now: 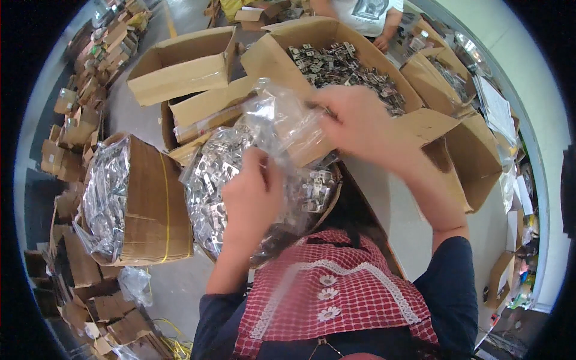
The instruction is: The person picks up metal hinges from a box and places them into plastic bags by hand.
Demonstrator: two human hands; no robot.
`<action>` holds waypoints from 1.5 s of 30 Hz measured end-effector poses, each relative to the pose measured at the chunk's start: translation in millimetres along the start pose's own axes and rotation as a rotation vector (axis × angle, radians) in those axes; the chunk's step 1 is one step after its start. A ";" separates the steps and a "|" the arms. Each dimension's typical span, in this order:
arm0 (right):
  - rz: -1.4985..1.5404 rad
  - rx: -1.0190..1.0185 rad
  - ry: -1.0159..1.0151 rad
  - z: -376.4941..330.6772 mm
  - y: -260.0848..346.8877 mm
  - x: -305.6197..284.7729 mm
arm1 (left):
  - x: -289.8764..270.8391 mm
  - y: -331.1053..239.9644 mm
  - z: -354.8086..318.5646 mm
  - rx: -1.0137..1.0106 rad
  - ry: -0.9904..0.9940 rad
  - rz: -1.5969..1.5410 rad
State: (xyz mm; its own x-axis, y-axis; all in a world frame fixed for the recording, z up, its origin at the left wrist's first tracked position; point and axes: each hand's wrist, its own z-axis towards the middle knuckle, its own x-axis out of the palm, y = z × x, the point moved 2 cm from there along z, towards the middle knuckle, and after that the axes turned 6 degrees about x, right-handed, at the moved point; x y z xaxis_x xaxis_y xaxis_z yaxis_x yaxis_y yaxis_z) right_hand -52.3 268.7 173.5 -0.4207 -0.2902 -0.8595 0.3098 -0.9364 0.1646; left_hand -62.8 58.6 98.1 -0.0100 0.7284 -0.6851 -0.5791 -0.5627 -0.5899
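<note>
A clear plastic bag (268, 109) stretches between my two hands, its film shiny and crumpled. My right hand (363, 129), slightly blurred, pinches the bag's right edge. Lower and to the left, my left hand (255, 195) has its fingers curled together against the film; what is between its fingertips is hidden. Beneath both hands, clear bags of small silver metal parts (211, 174) fill a round-looking container in front of my apron. Similar parts (318, 191) show through plastic on its right side.
Ahead stands a cardboard box of loose metal clips (342, 69), with a person (366, 18) behind it. An open cardboard box (183, 65) sits at the far left. At left, a tipped carton (153, 201) holds plastic-wrapped goods. Another open box (477, 159) stands at right.
</note>
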 end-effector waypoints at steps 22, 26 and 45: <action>-0.548 0.495 0.582 11.0 -240.8 89.4 | -3.2 88.5 -8.4 -0.314 0.044 0.217; -0.586 0.461 0.520 4.9 -241.3 90.9 | 0.4 86.9 -10.1 -0.281 0.001 0.196; 1.468 0.956 0.585 -60.6 15.0 112.3 | 12.4 47.3 -51.6 -0.073 -0.241 0.064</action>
State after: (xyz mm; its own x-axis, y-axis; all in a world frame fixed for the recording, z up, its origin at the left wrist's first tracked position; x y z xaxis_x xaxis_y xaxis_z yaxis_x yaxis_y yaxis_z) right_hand -43.2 234.0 50.2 0.0863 -0.9745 0.2069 -0.5086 0.1355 0.8503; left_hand -48.2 20.9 39.7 -0.2436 0.7577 -0.6054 -0.5111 -0.6308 -0.5839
